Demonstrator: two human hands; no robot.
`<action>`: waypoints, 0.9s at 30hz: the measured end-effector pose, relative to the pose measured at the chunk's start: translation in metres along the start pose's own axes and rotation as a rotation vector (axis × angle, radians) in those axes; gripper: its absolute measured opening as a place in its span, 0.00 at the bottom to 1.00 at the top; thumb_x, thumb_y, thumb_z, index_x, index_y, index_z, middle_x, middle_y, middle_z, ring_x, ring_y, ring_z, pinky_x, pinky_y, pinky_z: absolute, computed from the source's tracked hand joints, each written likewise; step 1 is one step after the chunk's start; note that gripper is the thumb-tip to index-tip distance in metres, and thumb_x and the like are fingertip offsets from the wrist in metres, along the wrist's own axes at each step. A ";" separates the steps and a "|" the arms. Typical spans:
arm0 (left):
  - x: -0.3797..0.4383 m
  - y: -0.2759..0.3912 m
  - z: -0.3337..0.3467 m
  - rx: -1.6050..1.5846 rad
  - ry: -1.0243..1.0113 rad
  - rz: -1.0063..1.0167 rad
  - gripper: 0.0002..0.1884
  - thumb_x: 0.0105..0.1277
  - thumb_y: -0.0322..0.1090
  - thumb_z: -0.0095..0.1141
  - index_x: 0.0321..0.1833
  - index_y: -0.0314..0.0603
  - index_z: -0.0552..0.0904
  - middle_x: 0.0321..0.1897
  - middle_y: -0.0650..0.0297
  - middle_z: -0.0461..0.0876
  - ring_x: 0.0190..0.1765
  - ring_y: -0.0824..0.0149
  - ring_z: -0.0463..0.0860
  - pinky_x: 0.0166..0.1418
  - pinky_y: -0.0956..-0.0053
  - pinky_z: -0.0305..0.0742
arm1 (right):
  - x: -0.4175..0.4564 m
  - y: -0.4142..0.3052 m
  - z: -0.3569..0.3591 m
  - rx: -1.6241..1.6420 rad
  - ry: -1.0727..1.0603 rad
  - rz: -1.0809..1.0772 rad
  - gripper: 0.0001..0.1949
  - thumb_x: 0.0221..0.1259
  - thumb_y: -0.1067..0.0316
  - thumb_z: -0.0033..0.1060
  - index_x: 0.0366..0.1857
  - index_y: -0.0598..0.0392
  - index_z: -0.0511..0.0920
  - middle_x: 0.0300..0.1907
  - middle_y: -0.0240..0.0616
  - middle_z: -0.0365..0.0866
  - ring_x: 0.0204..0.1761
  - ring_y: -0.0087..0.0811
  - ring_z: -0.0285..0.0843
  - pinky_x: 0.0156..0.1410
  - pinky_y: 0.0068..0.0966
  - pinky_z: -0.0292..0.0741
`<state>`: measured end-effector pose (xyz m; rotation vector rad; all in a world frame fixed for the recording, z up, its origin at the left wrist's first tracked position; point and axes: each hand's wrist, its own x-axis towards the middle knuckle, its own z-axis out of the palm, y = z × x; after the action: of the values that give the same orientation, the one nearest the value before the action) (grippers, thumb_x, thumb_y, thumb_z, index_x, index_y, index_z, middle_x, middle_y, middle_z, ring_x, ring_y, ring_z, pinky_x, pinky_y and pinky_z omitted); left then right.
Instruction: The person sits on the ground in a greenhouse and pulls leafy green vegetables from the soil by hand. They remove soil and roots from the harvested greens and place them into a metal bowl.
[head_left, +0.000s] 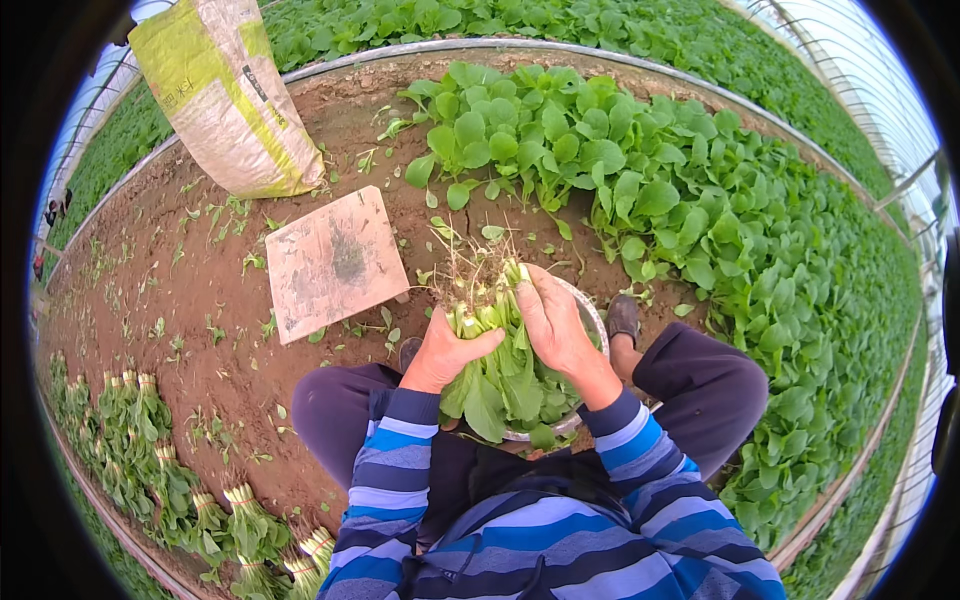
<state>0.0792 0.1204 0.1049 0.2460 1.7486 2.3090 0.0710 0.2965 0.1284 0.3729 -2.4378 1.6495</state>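
Between my two hands is a bunch of leafy greens (501, 375), its pale stems and hairy, soil-flecked roots pointing away from me and its leaves towards my lap. My left hand (448, 351) wraps the stems on the left side, thumb laid across the front. Along the right side of the bunch, near the root end, my right hand (553, 319) presses with its fingers around the stems. Beneath the bunch, between my legs, a round container with a pale rim (596, 319) is mostly covered by hands and leaves.
A soil-smeared board (337, 262) lies ahead-left on the bare soil (225, 300). Behind it stands a white and yellow woven sack (232, 105) bearing writing. Growing greens (675, 202) fill the right side. Several tied bunches (142, 420) lie at the lower left.
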 end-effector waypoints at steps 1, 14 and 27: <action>-0.001 -0.001 0.000 0.045 0.016 0.001 0.28 0.57 0.27 0.68 0.63 0.34 0.77 0.55 0.61 0.82 0.57 0.67 0.80 0.65 0.68 0.72 | -0.004 0.004 0.009 -0.010 0.032 -0.065 0.20 0.77 0.55 0.45 0.58 0.61 0.76 0.48 0.55 0.80 0.50 0.53 0.78 0.56 0.39 0.74; -0.005 0.003 0.001 -0.072 0.083 -0.091 0.29 0.60 0.21 0.62 0.67 0.36 0.74 0.57 0.63 0.81 0.58 0.69 0.80 0.66 0.70 0.72 | 0.006 0.016 0.048 0.412 0.127 0.062 0.19 0.78 0.61 0.44 0.54 0.65 0.82 0.64 0.51 0.75 0.67 0.42 0.70 0.73 0.37 0.65; 0.015 0.005 0.023 0.071 0.423 -0.058 0.23 0.55 0.20 0.67 0.55 0.32 0.77 0.45 0.61 0.85 0.46 0.70 0.85 0.51 0.75 0.80 | 0.124 0.146 0.009 -0.210 -0.421 0.292 0.29 0.71 0.46 0.55 0.54 0.69 0.80 0.50 0.54 0.86 0.54 0.47 0.85 0.62 0.39 0.77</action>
<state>0.0711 0.1447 0.1154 -0.3011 1.9941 2.3857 -0.0910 0.3267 0.0303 0.3785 -3.0743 1.5164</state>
